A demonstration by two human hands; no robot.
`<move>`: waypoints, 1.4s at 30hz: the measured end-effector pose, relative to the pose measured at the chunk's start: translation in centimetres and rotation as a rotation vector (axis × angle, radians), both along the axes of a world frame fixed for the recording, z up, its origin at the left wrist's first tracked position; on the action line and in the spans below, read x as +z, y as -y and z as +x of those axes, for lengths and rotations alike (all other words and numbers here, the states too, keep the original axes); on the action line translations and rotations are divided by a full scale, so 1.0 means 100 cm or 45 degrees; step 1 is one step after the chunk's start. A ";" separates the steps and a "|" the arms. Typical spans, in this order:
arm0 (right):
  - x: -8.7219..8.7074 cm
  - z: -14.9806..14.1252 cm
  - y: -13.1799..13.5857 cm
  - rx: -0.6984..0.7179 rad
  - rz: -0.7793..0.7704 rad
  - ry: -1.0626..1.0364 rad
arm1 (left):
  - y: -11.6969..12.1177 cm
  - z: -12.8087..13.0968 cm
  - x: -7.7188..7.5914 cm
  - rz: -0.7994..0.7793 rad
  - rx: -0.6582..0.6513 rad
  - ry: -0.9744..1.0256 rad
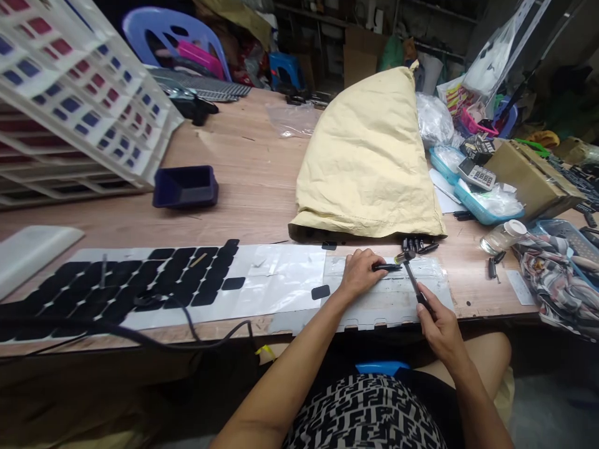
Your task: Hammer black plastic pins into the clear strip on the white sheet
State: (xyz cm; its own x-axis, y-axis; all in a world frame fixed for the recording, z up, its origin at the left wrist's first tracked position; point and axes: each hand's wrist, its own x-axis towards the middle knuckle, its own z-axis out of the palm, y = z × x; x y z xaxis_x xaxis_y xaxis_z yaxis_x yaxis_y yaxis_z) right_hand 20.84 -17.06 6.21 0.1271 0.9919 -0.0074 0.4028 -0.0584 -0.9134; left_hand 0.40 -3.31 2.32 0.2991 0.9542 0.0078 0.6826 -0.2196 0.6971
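My left hand (361,272) is closed round one end of a slim black pen-shaped piece (389,267), which lies level over a grey work mat (365,305). In my right hand (437,321) is a small hammer (412,279), gripped by its dark handle. The hammer's head is just above the free end of the black piece; whether they touch I cannot tell. Several short black parts (414,244) stand or lie just beyond the mat, by the mouth of a large cream paper sack (365,156).
To the left, a white sheet (276,268) carries rows of black rounded pads. A dark cable (140,333) crosses the table's front edge. Further back are a dark blue tray (186,187) and a white plastic crate (93,106). At right are a jar (503,237), blue baskets and a crumpled cloth (547,274).
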 end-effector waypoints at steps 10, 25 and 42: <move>0.001 -0.009 -0.007 0.169 0.041 0.402 | -0.001 0.001 0.007 -0.051 -0.008 0.012; -0.003 0.023 -0.027 -0.072 0.227 0.885 | -0.005 0.001 0.001 -0.014 -0.020 0.034; -0.037 0.047 -0.033 -0.214 0.415 1.518 | 0.132 0.024 -0.065 -0.746 -0.795 0.126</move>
